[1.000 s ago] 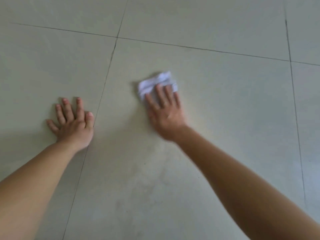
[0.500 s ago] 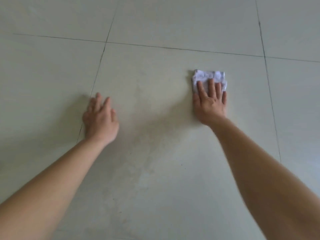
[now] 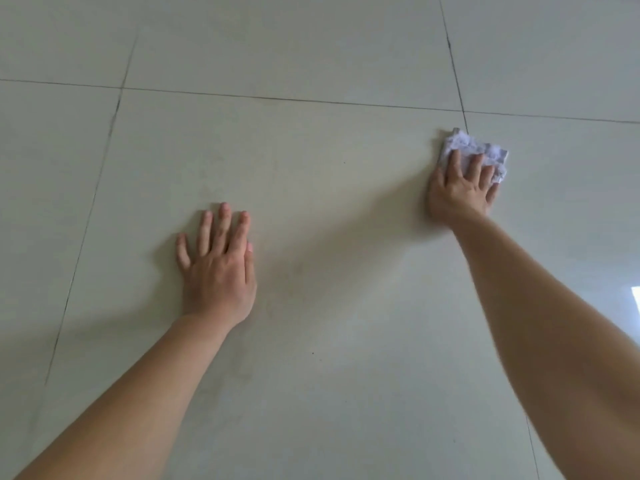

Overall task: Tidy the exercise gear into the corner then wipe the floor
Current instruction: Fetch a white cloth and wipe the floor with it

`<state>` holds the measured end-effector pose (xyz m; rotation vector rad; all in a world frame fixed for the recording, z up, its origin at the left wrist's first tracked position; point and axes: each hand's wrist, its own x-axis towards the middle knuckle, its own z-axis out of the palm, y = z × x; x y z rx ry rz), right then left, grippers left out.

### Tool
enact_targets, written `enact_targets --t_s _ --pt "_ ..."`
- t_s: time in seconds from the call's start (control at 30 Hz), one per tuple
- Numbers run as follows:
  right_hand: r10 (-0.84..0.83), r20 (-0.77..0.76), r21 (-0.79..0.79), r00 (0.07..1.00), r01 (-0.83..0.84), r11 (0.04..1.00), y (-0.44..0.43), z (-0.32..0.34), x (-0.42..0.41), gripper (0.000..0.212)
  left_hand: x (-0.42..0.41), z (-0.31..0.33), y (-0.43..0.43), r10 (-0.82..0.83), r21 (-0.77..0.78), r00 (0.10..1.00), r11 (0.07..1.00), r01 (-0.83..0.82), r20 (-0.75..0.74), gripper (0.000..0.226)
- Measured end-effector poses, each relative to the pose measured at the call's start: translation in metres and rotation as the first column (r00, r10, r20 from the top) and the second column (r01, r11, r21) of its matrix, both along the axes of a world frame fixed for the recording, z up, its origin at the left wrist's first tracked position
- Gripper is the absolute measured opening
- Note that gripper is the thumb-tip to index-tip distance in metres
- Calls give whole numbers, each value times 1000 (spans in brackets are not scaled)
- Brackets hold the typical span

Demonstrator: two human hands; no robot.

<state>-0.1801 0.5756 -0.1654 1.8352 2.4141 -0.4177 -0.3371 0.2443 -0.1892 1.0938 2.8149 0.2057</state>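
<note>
A crumpled white cloth (image 3: 467,143) lies on the pale tiled floor (image 3: 311,161) at the upper right, next to a tile joint. My right hand (image 3: 460,188) presses flat on the cloth's near half, fingers spread over it. Lower left of centre, my left hand (image 3: 218,265) rests palm down on the bare tile, fingers apart, holding nothing. No exercise gear is in view.
Dark grout lines (image 3: 287,98) cross the floor at the top, left and right. A bright reflection (image 3: 635,299) shows at the right edge. Faint smears mark the tile between my arms.
My right hand has slid the cloth to the right across the tile, up to the grout line. My left hand has shifted right and set down flat.
</note>
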Motion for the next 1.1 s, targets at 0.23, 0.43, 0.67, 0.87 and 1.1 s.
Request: enact_targets --t_s 0.23,0.43,0.67,0.87,1.1 --pt "642 -44 131 766 -632 764 -125 -16 -169 58 1 -3 2 23 5 999 1000 -23 -40 53" --pt "890 -9 52 455 -889 455 -145 -6 -208 49 0 -5 1 9 25 996 1000 -7 -85 50" --pt "212 44 89 976 -216 972 47 -16 -69 58 1 -9 0 21 29 997 999 -19 -72 51" --pt "61 -52 8 997 -61 998 -56 -11 -27 56 1 0 0 15 5 1000 1000 -16 27 52" --pt "671 -214 -7 710 -688 726 -285 -9 7 55 -10 30 -40 45 67 983 996 -57 178 50"
